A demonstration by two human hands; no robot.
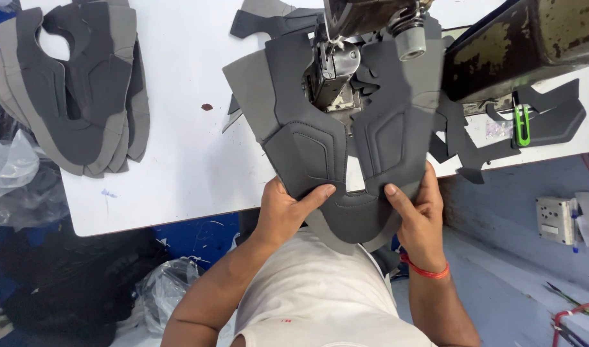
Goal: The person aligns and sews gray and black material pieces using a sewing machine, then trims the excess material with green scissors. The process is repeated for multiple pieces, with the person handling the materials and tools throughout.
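1. White tabletop (178, 148) fills the middle of the scene, scuffed and marked with a small dark spot, with blue flooring and crumpled plastic bags (11, 180) off its near left edge.
2. At the far side of the table stands a sewing machine (371, 26), its metal needle and presser part (333, 77) set down among dark fabric.
3. A dark grey shoe upper piece (346, 148) hangs from under that metal part toward the person, spreading into two wings and a rounded toe end at the near edge of the table.
4. The left hand (288, 212) grips the near left side of the piece, thumb laid flat on top and the fingers curled out of sight beneath it.
5. The right hand (419, 215) grips the near right side in the same way, thumb on top and fingers tucked under; a red band (426, 270) sits on that wrist.
6. The rounded toe end lies between the two hands, just beyond the person's white shirt.
7. A stack of similar grey pieces (76, 90) lies on the far left of the table, well apart from both hands.
8. Loose dark offcuts (474, 148) and a green clip-like tool (522, 125) lie on the right, beneath the machine's arm.
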